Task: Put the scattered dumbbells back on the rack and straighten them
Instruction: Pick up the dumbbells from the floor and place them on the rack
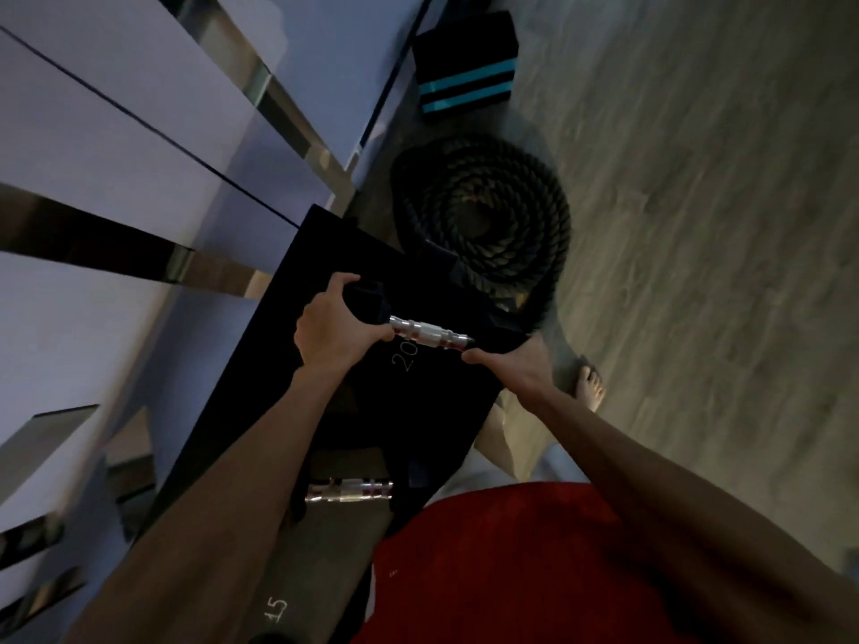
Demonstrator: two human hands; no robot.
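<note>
A black dumbbell with a shiny metal handle (430, 337) lies on the dark rack (279, 346), above a painted "20". My left hand (332, 330) grips its left head and my right hand (513, 364) holds its right head. A second dumbbell with a silver handle (348, 490) rests lower on the rack, partly hidden by my left forearm. A "15" mark (276, 611) shows on the rack near the bottom edge.
A coiled black battle rope (483, 216) lies on the wood floor just beyond the rack. A black block with teal stripes (467, 62) stands farther back. White wall panels with mirrored strips (139, 146) run along the left. My bare foot (590, 383) is on the floor at the right.
</note>
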